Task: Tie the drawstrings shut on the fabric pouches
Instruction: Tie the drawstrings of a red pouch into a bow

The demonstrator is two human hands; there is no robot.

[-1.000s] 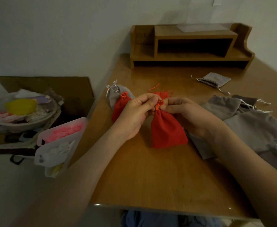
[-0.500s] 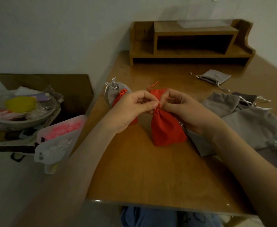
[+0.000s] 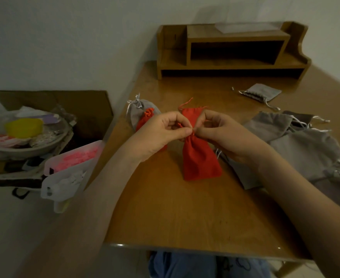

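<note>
On the wooden table (image 3: 185, 217), a heap of grey pouches (image 3: 305, 153) is seen at the right with cords loose; these are judged yet to be tied. A red pouch (image 3: 199, 157) is laid at the middle with its neck gathered. That neck is pinched by the left hand (image 3: 161, 135) and the right hand (image 3: 227, 137), fingers curled on the red drawstring (image 3: 185, 102). A smaller grey pouch (image 3: 139, 111) and a smaller red one (image 3: 147, 117) are set aside at the left, necks cinched, and are judged done.

Red pouches (image 3: 199, 157): two. Grey pouches (image 3: 262, 92): two lying singly, plus a heap (image 3: 305, 153), number indeterminate. Hands: two, left hand (image 3: 161, 135), right hand (image 3: 229, 137). Shelf (image 3: 231, 47): one. Box (image 3: 84, 105): one.
</note>
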